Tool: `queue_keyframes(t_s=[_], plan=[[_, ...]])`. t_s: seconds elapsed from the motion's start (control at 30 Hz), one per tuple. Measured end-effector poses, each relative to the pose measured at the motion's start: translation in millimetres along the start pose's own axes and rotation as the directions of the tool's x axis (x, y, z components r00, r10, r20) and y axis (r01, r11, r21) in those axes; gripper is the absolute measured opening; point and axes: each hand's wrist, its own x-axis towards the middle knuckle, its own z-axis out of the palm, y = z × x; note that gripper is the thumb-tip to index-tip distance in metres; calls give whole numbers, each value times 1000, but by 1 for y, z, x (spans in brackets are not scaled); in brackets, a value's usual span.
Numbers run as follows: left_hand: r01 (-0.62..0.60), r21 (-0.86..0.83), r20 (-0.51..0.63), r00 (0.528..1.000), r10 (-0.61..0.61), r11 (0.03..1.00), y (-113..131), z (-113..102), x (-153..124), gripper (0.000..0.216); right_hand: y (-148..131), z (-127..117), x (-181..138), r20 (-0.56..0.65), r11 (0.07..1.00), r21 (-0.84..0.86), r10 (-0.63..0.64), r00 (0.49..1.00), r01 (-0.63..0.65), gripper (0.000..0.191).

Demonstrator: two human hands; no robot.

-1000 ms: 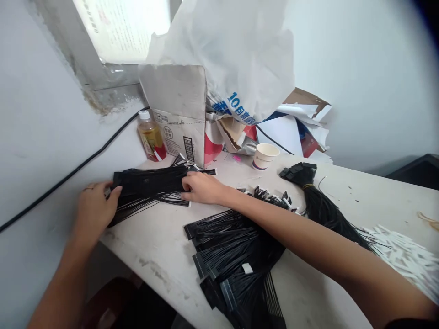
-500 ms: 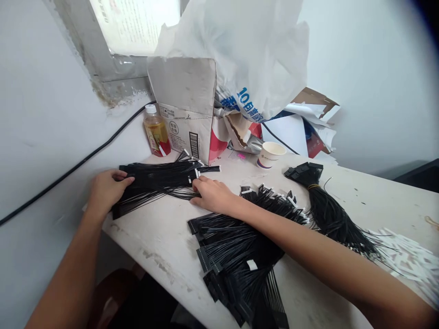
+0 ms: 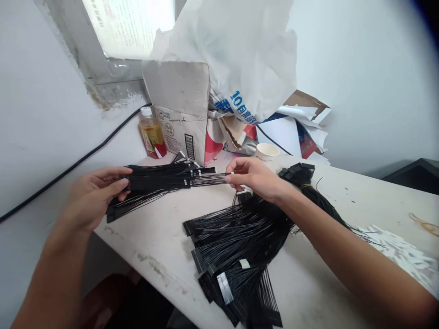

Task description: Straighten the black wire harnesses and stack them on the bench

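Note:
A flat black ribbon of thin wires (image 3: pixel 161 182) with connector strips is stretched between my two hands, just above the white table (image 3: pixel 164 237). My left hand (image 3: pixel 92 196) pinches its left connector end near the table's left edge. My right hand (image 3: pixel 255 177) pinches the right wire ends with thumb and fingertips. Under this ribbon lies a stack of like black wire harnesses (image 3: pixel 147 201). A larger fanned pile of black harnesses (image 3: pixel 233 246) lies below my right forearm.
A bound black wire bundle (image 3: pixel 302 176), a paper cup (image 3: pixel 266 152), a drink bottle (image 3: pixel 152 135), a cardboard box (image 3: pixel 181 114) under a white plastic bag (image 3: pixel 240 55), and white labels (image 3: pixel 401 249) crowd the table. A black cable (image 3: pixel 68 167) runs along the left wall.
Both hands lifted off the left stack. My right hand moved right and up, drawing one ribbon taut, while my left hand shifted to grip its other end.

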Motion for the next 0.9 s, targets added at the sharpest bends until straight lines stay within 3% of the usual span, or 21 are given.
queue_keyframes(t_s=[0.13,0.3,0.6,0.7,0.9], plan=[[72,-112,72,995,-65,991,4,23,-20,35,-5,-27,-26,39,987,158,1,999,-7,36],[48,-162,133,991,-26,986,3,53,-39,32,-4,-48,-47,-18,961,277,27,999,-21,31],[122,-190,210,974,-81,974,-13,87,-56,29,-6,-78,-50,-155,964,265,71,985,-28,29],[218,-191,284,946,-158,957,-10,90,-62,29,-1,-84,-48,-177,969,240,107,978,-63,30],[397,-174,452,845,-285,901,2,98,-75,30,-7,-96,-54,-217,979,127,182,959,-157,29]])
